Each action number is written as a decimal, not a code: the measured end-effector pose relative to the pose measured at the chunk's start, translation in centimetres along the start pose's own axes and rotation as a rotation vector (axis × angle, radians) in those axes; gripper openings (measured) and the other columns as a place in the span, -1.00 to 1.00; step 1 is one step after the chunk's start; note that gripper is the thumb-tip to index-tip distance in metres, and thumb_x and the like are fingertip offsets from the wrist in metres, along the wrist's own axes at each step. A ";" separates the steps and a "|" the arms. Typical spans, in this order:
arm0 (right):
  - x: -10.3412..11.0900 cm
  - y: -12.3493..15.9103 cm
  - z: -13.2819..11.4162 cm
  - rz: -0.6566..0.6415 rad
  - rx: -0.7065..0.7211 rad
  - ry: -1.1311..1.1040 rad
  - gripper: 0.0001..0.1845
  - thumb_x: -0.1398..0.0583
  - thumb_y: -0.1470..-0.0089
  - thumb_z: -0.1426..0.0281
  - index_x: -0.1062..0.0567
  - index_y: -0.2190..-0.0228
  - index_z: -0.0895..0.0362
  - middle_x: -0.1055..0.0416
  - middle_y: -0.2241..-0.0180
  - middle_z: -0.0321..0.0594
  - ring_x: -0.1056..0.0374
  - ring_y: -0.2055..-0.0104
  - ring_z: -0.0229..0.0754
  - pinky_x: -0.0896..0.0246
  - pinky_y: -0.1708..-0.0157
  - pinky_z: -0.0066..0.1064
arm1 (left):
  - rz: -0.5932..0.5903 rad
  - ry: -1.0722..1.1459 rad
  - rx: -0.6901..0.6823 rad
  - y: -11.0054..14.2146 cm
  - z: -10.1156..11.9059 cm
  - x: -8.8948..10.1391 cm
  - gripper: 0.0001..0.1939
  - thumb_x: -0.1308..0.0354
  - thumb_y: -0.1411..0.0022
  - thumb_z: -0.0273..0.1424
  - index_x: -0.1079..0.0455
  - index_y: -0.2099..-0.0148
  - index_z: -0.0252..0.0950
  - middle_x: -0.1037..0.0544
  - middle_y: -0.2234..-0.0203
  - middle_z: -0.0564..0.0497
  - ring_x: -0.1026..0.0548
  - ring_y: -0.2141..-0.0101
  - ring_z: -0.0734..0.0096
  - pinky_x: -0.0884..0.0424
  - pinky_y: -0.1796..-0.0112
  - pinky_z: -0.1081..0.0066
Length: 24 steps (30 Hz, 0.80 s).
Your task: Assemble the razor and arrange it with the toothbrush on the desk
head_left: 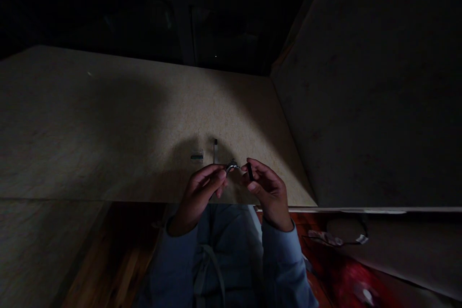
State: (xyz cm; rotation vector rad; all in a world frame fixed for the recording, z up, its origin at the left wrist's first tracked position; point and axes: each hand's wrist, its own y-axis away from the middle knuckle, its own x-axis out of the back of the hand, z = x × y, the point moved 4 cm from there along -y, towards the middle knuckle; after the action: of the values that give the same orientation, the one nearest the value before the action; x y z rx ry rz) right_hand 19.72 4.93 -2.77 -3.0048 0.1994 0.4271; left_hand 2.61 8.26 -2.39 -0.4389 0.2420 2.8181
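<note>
My left hand (204,192) pinches a shiny, curved metal tool (231,166) with a small head at its far end. Its exact kind is too dark to make out, and its lower part is hidden by my fingers. To the right, my right hand (269,190) grips a short black bar (250,172), held nearly upright between thumb and fingers. A narrow gap separates the tool's tip from the bar. Just beyond my left hand, a thin grey strip with a dark end (215,150) lies on the table. Left of it sits a small clear case (197,155) with a dark band.
Both hands are over the front of a pale, mottled tabletop (144,120). A dark upright panel (378,86) borders it on the right, and a dark window (220,33) stands behind. Below right lie a red bag (355,276) and a cable (348,244).
</note>
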 end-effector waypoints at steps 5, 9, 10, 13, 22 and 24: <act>0.1 0.0 0.0 0.029 -0.014 -0.039 -0.50 -0.44 0.04 0.41 -0.61 0.01 -0.06 -0.62 0.13 -0.22 -0.49 0.26 -0.24 -0.45 0.20 -0.37 | 0.066 -0.046 -0.010 0.0 0.4 0.0 -0.68 -0.31 -0.19 -0.20 -0.54 0.11 -0.33 -0.43 0.52 0.10 -0.32 0.53 0.56 -0.27 0.45 0.50; 0.3 -0.3 -0.1 0.083 -0.026 -0.038 -0.48 -0.46 0.11 0.48 -0.63 0.06 -0.06 -0.63 0.15 -0.25 -0.48 0.27 -0.28 -0.44 0.20 -0.42 | 0.070 -0.119 -0.011 0.0 0.6 -0.4 -0.66 -0.29 -0.18 -0.24 -0.54 0.06 -0.34 -0.42 0.56 0.12 -0.36 0.51 0.54 -0.32 0.42 0.50; 0.4 -0.3 -0.1 0.095 -0.026 -0.041 -0.48 -0.46 0.13 0.49 -0.63 0.07 -0.06 -0.63 0.16 -0.25 -0.47 0.28 -0.29 -0.44 0.20 -0.42 | 0.074 -0.128 -0.008 0.0 0.5 -0.5 -0.65 -0.29 -0.18 -0.23 -0.54 0.06 -0.34 -0.44 0.55 0.11 -0.37 0.51 0.53 -0.33 0.41 0.49; 0.7 -0.4 -0.1 0.129 -0.027 -0.055 -0.47 -0.47 0.17 0.51 -0.64 0.10 -0.04 -0.64 0.20 -0.25 -0.47 0.32 -0.29 -0.44 0.25 -0.42 | 0.090 -0.133 0.009 -0.4 0.1 -0.8 -0.62 -0.31 -0.13 -0.21 -0.54 0.06 -0.33 -0.52 0.47 0.06 -0.44 0.50 0.50 -0.37 0.43 0.48; 1.6 -0.6 0.2 0.186 -0.028 -0.076 -0.47 -0.47 0.20 0.53 -0.64 0.12 -0.03 -0.65 0.22 -0.26 -0.50 0.26 -0.30 -0.45 0.22 -0.47 | 0.134 -0.208 -0.006 -1.2 -0.7 -0.9 -0.63 -0.33 -0.08 -0.21 -0.52 0.10 -0.31 -0.64 0.40 0.00 -0.57 0.43 0.39 -0.48 0.33 0.42; 1.8 -0.6 0.3 0.207 -0.030 -0.094 -0.47 -0.47 0.20 0.53 -0.64 0.13 -0.03 -0.65 0.22 -0.25 -0.51 0.24 -0.29 -0.45 0.21 -0.46 | 0.137 -0.236 -0.027 -1.3 -1.1 -0.9 -0.62 -0.32 -0.10 -0.21 -0.52 0.08 -0.31 -0.66 0.38 -0.03 -0.59 0.38 0.36 -0.47 0.32 0.42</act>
State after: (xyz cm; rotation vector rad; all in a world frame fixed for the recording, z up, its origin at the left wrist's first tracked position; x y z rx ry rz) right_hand 21.48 5.31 -3.51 -2.9956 0.5030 0.5932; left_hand 4.14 9.03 -3.25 -0.0950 0.1912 2.9755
